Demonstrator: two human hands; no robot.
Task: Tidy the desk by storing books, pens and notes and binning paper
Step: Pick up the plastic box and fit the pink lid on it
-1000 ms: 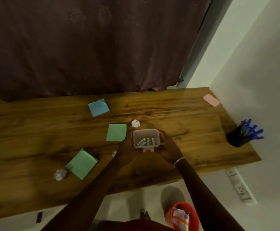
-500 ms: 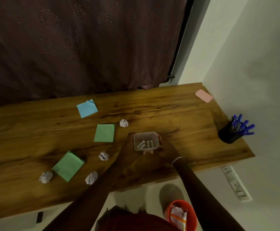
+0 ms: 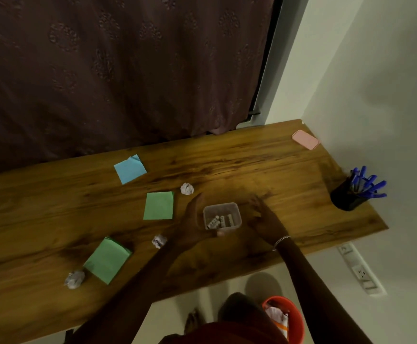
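A small clear plastic box (image 3: pixel 222 216) with little white items inside sits on the wooden desk (image 3: pixel 252 165). My left hand (image 3: pixel 192 219) lies along its left side with the thumb raised, and a fingertip shows at the box's front edge. My right hand (image 3: pixel 264 217) hovers just right of the box, fingers loose and apart from it. A blue note (image 3: pixel 130 169), a green note (image 3: pixel 159 206) and a green note pad (image 3: pixel 107 259) lie to the left. Crumpled paper balls sit at the back (image 3: pixel 187 188), the middle (image 3: pixel 159 241) and the front left (image 3: pixel 74 279).
A black pen holder (image 3: pixel 346 199) full of blue pens stands at the desk's right end. A pink flat object (image 3: pixel 305 139) lies in the far right corner. An orange bin (image 3: pixel 294 319) holding paper stands on the floor below the desk's front edge. A dark curtain hangs behind.
The clear box, held up in both hands before, now rests on the desk. Both hands have opened away from it, the right one further.
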